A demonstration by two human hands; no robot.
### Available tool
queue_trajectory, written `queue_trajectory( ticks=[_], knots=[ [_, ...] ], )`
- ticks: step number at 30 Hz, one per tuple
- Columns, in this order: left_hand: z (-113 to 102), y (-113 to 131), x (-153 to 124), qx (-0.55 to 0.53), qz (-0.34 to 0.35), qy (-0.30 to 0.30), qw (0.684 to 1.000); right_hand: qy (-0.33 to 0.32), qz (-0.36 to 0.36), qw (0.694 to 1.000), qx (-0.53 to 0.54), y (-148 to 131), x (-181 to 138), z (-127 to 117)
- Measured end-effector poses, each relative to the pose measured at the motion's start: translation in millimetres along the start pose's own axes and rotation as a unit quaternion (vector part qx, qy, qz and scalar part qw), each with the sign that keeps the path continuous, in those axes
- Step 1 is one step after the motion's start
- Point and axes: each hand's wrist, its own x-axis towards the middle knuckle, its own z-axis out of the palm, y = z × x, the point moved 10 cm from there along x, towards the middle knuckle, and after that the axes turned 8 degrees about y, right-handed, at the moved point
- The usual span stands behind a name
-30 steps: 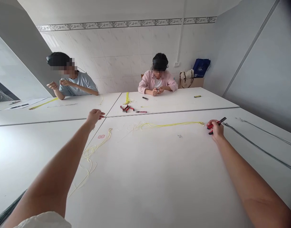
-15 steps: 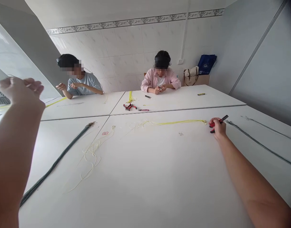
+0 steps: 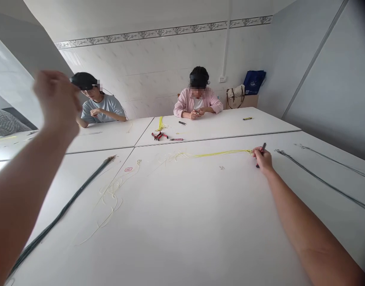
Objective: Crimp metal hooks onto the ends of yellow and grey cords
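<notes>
– While the left hand (image 3: 57, 99) hangs raised and blurred, are its fingers open or closed?
– I can't tell.
– And the right hand (image 3: 263, 159)?
– Its fingers are closed around the dark pliers (image 3: 263, 147), at the right end of the yellow strands (image 3: 221, 153) lying across the worktop (image 3: 185, 218).

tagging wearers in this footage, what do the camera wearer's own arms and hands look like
The left hand and right hand show no gloves. The left forearm and right forearm are bare, with no sleeve, watch, bracelet or cable in view on either. Rings can't be made out: the left hand is blurred, the right small.
</notes>
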Motion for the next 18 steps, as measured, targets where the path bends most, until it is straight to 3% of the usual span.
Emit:
queue_trajectory(
  ticks=[2, 5, 8, 11, 14, 18],
  knots=[
    [52, 16, -48, -0.035, 0.002, -0.083, 0.996, -0.028, -0.032, 0.998, -0.052, -10, -6, 7],
    [138, 20, -154, -0.075, -0.022, -0.281, 0.956, -0.065, -0.089, 0.987, -0.115, -26, -15, 19],
    [196, 6, -260, -0.080, -0.048, -0.391, 0.915, -0.088, -0.143, 0.974, -0.155, -40, -25, 28],
    [239, -7, -343, -0.092, -0.072, -0.456, 0.882, -0.102, -0.191, 0.961, -0.174, -53, -33, 33],
    [270, -8, -392, -0.115, -0.091, -0.500, 0.853, -0.114, -0.223, 0.951, -0.180, -62, -38, 35],
    [290, -9, -408, -0.138, -0.115, -0.513, 0.839, -0.127, -0.232, 0.949, -0.172, -69, -45, 43]
  ],
)
